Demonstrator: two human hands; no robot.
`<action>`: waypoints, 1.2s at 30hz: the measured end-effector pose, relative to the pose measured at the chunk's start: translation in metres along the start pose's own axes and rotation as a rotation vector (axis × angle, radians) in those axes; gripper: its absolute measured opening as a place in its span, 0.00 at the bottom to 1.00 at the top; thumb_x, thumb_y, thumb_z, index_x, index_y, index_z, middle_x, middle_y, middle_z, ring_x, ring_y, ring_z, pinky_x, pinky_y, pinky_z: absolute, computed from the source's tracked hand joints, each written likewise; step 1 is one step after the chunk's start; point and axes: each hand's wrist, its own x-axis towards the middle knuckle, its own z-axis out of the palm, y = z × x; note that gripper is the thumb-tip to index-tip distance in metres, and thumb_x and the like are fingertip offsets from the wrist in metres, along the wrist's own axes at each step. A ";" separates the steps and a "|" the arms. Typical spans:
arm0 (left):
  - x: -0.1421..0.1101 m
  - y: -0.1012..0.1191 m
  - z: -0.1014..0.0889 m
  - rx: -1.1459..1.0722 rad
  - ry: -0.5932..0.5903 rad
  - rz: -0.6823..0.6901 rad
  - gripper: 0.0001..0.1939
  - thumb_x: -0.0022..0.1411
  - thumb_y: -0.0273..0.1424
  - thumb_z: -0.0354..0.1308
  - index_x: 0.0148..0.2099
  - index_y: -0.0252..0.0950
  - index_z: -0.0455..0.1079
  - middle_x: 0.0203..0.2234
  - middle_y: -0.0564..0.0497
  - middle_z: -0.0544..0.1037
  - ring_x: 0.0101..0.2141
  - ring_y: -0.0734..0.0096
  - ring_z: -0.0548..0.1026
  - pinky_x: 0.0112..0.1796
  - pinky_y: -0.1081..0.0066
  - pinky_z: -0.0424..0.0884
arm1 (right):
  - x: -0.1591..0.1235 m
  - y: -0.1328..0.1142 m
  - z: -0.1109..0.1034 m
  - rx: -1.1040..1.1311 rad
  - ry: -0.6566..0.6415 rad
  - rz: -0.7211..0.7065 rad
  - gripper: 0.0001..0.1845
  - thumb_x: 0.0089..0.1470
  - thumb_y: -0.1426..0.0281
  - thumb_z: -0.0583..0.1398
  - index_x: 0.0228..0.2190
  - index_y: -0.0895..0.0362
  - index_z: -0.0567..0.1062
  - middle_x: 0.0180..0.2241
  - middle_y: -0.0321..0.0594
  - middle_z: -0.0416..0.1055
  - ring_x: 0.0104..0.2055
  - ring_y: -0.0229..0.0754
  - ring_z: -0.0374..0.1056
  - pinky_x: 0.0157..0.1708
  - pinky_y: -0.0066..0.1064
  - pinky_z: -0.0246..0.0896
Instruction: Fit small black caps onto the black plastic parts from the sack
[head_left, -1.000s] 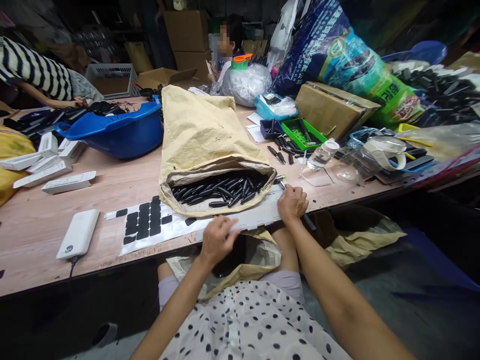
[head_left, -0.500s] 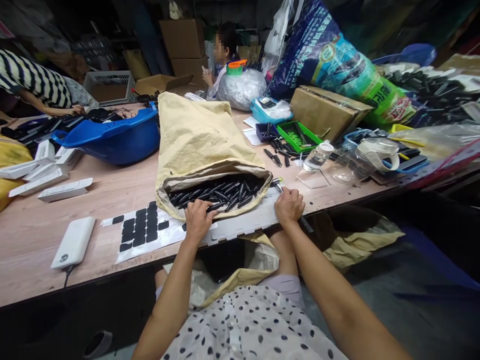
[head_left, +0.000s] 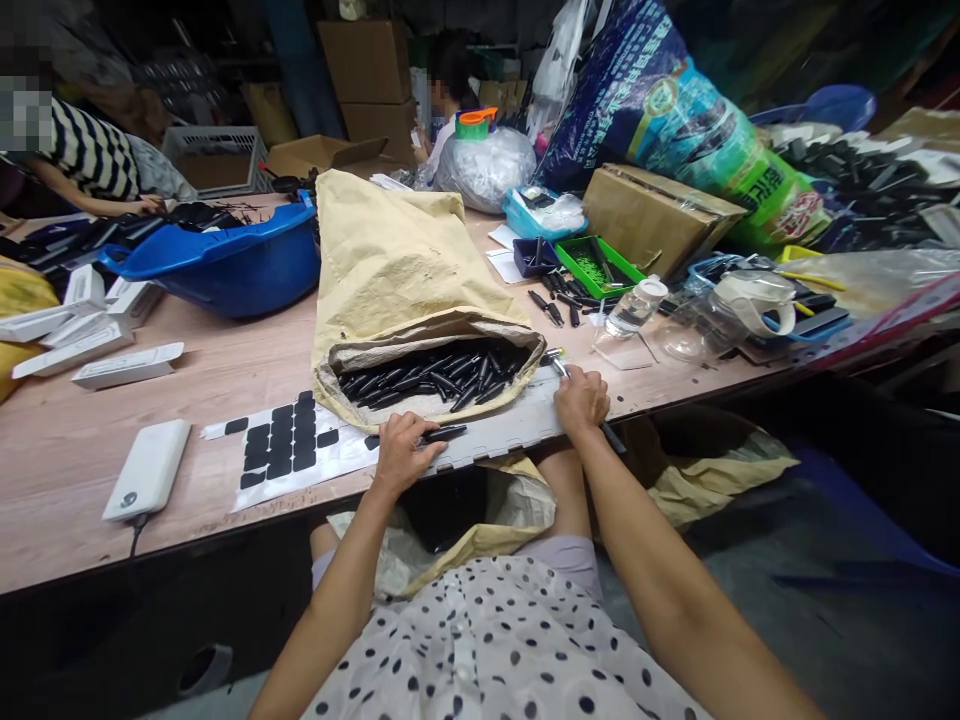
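The left hand (head_left: 405, 452) is pinching a glossy, slender black piece (head_left: 448, 433) over the pale board (head_left: 517, 422), the free end pointing toward three o'clock, while the right hand (head_left: 583, 400) is gripping a metal-shafted tool (head_left: 613, 438) at two, a sack (head_left: 405, 240) is gaping at twelve, and a white sheet (head_left: 346, 452) is lying at nine.

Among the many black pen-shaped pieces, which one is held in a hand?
The black piece in the left hand, just outside the beige sack; those inside the sack's mouth lie piled, with no hand on them.
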 end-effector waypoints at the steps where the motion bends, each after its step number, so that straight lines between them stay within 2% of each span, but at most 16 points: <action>1: 0.001 0.000 0.000 -0.010 -0.003 -0.011 0.12 0.53 0.32 0.71 0.42 0.43 0.81 0.35 0.49 0.78 0.41 0.61 0.71 0.45 0.61 0.64 | 0.003 0.001 -0.005 0.046 -0.012 0.058 0.18 0.60 0.72 0.55 0.49 0.55 0.80 0.44 0.50 0.68 0.43 0.49 0.63 0.39 0.36 0.53; 4: 0.003 0.001 -0.001 -0.047 -0.031 -0.047 0.10 0.53 0.32 0.71 0.40 0.43 0.81 0.35 0.50 0.79 0.41 0.61 0.71 0.47 0.60 0.64 | 0.001 0.007 -0.018 0.240 0.108 0.148 0.20 0.58 0.72 0.54 0.48 0.60 0.79 0.40 0.49 0.68 0.38 0.46 0.63 0.40 0.37 0.57; 6: 0.004 0.002 -0.002 -0.065 -0.057 -0.064 0.08 0.54 0.32 0.70 0.40 0.43 0.80 0.35 0.50 0.79 0.42 0.60 0.71 0.48 0.59 0.64 | -0.013 0.012 -0.023 0.392 0.230 0.058 0.21 0.56 0.70 0.54 0.47 0.63 0.78 0.39 0.49 0.69 0.39 0.47 0.64 0.43 0.38 0.60; 8: 0.004 0.003 -0.003 -0.073 -0.077 -0.075 0.08 0.54 0.32 0.69 0.39 0.42 0.80 0.35 0.50 0.79 0.42 0.60 0.70 0.48 0.59 0.63 | -0.039 0.013 -0.026 0.520 0.255 -0.108 0.21 0.57 0.66 0.55 0.46 0.63 0.78 0.39 0.49 0.71 0.41 0.47 0.66 0.45 0.38 0.62; 11: 0.005 0.006 -0.005 -0.077 -0.097 -0.094 0.08 0.54 0.31 0.69 0.38 0.42 0.80 0.35 0.50 0.78 0.43 0.60 0.70 0.48 0.59 0.63 | -0.087 0.005 -0.022 0.617 0.073 -0.419 0.21 0.61 0.61 0.53 0.47 0.60 0.78 0.40 0.47 0.73 0.40 0.44 0.69 0.44 0.36 0.66; 13: 0.006 0.008 -0.006 -0.081 -0.107 -0.108 0.08 0.54 0.31 0.69 0.39 0.42 0.80 0.35 0.50 0.78 0.43 0.60 0.70 0.49 0.59 0.62 | -0.115 -0.003 -0.017 0.609 -0.060 -0.580 0.19 0.62 0.64 0.53 0.47 0.59 0.78 0.39 0.45 0.74 0.41 0.43 0.70 0.44 0.33 0.67; 15: 0.007 0.009 -0.006 -0.090 -0.115 -0.119 0.08 0.54 0.31 0.69 0.39 0.43 0.80 0.36 0.51 0.79 0.43 0.60 0.69 0.49 0.59 0.62 | -0.134 -0.011 -0.012 0.557 -0.124 -0.678 0.19 0.63 0.67 0.52 0.48 0.58 0.78 0.39 0.45 0.74 0.42 0.42 0.71 0.42 0.31 0.68; 18: 0.007 0.009 -0.005 -0.112 -0.110 -0.120 0.07 0.54 0.31 0.69 0.39 0.43 0.80 0.36 0.51 0.79 0.43 0.60 0.69 0.49 0.59 0.61 | -0.147 -0.019 -0.009 0.444 -0.148 -0.773 0.22 0.64 0.71 0.51 0.54 0.57 0.77 0.39 0.43 0.74 0.39 0.41 0.71 0.39 0.29 0.67; 21: 0.007 0.008 -0.003 -0.113 -0.097 -0.122 0.08 0.53 0.30 0.69 0.38 0.43 0.79 0.35 0.51 0.78 0.43 0.60 0.68 0.48 0.59 0.61 | -0.152 -0.022 -0.008 0.346 -0.140 -0.838 0.23 0.65 0.73 0.50 0.56 0.54 0.76 0.36 0.42 0.71 0.37 0.39 0.70 0.37 0.26 0.65; 26: 0.007 0.008 -0.002 -0.101 -0.086 -0.126 0.07 0.52 0.31 0.70 0.36 0.42 0.79 0.32 0.50 0.76 0.41 0.61 0.68 0.47 0.60 0.62 | -0.157 -0.021 -0.003 0.213 -0.159 -0.885 0.24 0.64 0.75 0.51 0.56 0.52 0.77 0.33 0.41 0.69 0.33 0.38 0.67 0.31 0.26 0.61; 32: 0.007 0.012 -0.006 -0.113 -0.109 -0.145 0.07 0.53 0.29 0.69 0.37 0.43 0.79 0.36 0.52 0.79 0.43 0.61 0.69 0.48 0.60 0.61 | -0.153 -0.017 -0.007 0.266 -0.067 -0.834 0.23 0.66 0.74 0.49 0.55 0.54 0.77 0.34 0.42 0.70 0.35 0.39 0.69 0.35 0.26 0.62; 36: 0.007 0.007 -0.006 -0.098 -0.079 -0.119 0.06 0.53 0.29 0.68 0.36 0.43 0.80 0.34 0.51 0.79 0.40 0.62 0.70 0.46 0.61 0.61 | -0.156 -0.015 -0.005 0.257 -0.042 -0.870 0.23 0.65 0.75 0.50 0.53 0.54 0.79 0.32 0.40 0.69 0.32 0.38 0.67 0.31 0.26 0.60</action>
